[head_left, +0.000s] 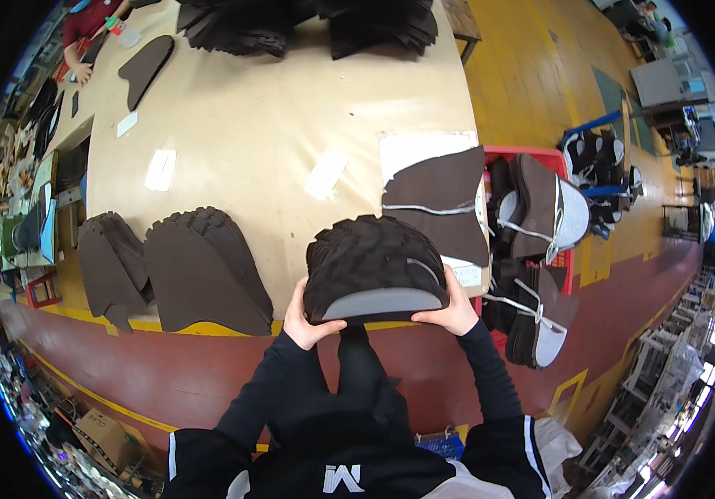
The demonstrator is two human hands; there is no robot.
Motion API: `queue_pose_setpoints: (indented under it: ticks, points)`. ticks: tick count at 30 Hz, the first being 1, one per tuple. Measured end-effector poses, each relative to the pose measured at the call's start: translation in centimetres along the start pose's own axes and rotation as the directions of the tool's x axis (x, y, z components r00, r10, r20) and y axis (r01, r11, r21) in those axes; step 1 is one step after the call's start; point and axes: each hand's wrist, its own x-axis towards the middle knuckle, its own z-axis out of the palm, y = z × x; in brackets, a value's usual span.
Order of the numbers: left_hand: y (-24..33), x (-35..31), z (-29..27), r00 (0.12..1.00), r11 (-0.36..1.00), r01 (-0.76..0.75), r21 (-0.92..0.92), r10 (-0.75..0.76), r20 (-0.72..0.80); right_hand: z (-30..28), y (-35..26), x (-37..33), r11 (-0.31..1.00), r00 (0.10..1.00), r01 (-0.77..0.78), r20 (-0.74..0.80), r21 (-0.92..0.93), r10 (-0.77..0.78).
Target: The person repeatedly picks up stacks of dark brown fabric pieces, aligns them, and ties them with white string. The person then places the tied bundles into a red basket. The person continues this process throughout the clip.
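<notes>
Between my two hands, at the table's near edge, is a thick stack of dark brown shoe insole pieces [374, 262] with a grey curved patch on the side toward me. My left hand [307, 320] grips its left end, thumb along the near side. The right end is gripped by my right hand [453, 308] in the same way. Just beyond my right hand lies a tied bundle of brown pieces [436, 200], a pale string around its middle. Fanned stacks of brown pieces [203, 270] and a narrower pile [112, 266] rest to my left.
A red crate [564, 160] with string-tied bundles [532, 204] stands against the table's right side. Large dark stacks [382, 25] sit at the far edge of the beige table [241, 108]. At far left is another person's hand [81, 73]. A blue rack [598, 125] stands farther right.
</notes>
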Motion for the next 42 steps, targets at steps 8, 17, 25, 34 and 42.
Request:
queue_pose_setpoints:
  ticks: [8,17,25,34,42]
  points:
    - [-8.8,2.0,1.8,0.987,0.996,-0.092,-0.021,0.094,0.129,3.4,11.1,-1.0,0.978,0.971,0.203,-0.118,-0.04,-0.206]
    - [-5.4,1.8,1.0,0.916,0.88,-0.399,0.257,0.397,0.063,4.0,7.3,-1.1,0.891,0.881,0.386,-0.191,-0.238,-0.433]
    - [-5.8,1.5,-0.3,0.93,0.93,-0.254,0.264,0.16,0.332,3.8,9.1,0.2,0.914,0.918,0.375,-0.073,-0.158,-0.389]
    - [-3.4,4.2,-1.6,0.875,0.689,-0.458,0.562,0.237,0.422,1.6,7.6,1.3,0.913,0.936,0.305,-0.091,-0.271,-0.34]
    - [-1.9,2.6,-1.0,0.878,0.826,-0.44,0.352,0.315,0.36,3.1,8.8,-0.3,0.907,0.903,0.359,-0.163,-0.22,-0.397]
